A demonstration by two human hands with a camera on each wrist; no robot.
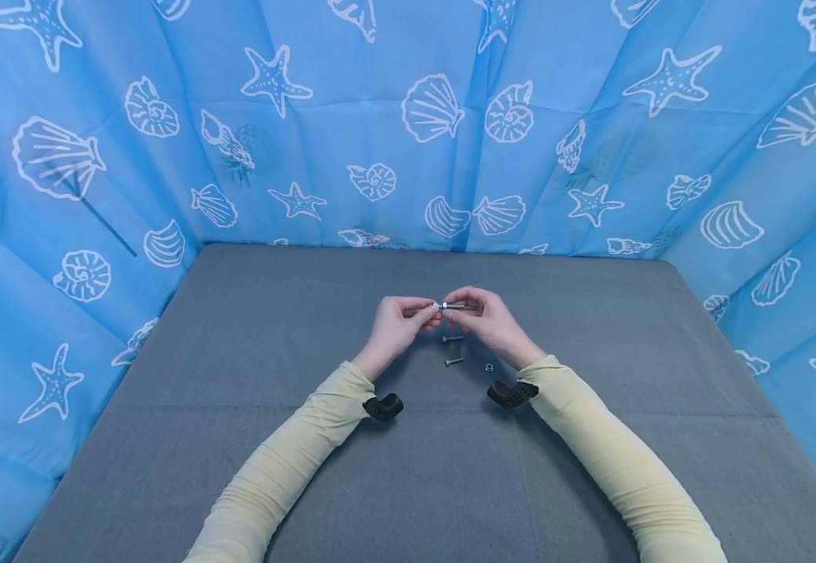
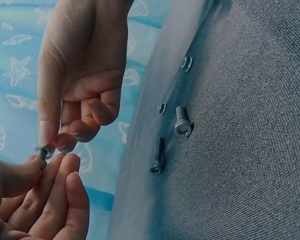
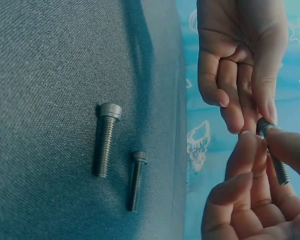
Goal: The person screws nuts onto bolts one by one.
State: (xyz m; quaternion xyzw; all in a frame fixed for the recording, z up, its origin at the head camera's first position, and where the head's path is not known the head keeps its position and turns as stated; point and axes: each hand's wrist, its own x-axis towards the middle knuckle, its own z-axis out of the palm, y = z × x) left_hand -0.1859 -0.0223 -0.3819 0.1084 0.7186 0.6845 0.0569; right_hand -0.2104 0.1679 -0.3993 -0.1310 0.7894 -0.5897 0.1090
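My left hand (image 1: 390, 322) and right hand (image 1: 495, 319) meet above the far half of the table. Between their fingertips is a metal bolt (image 3: 280, 172), its threaded end running out past my right thumb. Right thumb and fingers pinch it along the shank. At its head end, my left thumb and fingers pinch a small metal part (image 2: 42, 151); I cannot tell whether it is a separate piece. Below the hands lie a thicker socket-head bolt (image 3: 107, 137) and a thinner one (image 3: 136, 182). Two small nuts (image 2: 186, 63) lie near them, the second nut (image 2: 162, 108) farther off.
A grey cloth (image 1: 408, 469) covers the table. Blue curtains (image 1: 352, 141) with white shells and starfish stand behind it and at both sides. Black wrist-worn devices (image 1: 383, 407) sit below both wrists, at the cuffs of pale yellow sleeves (image 1: 612, 461).
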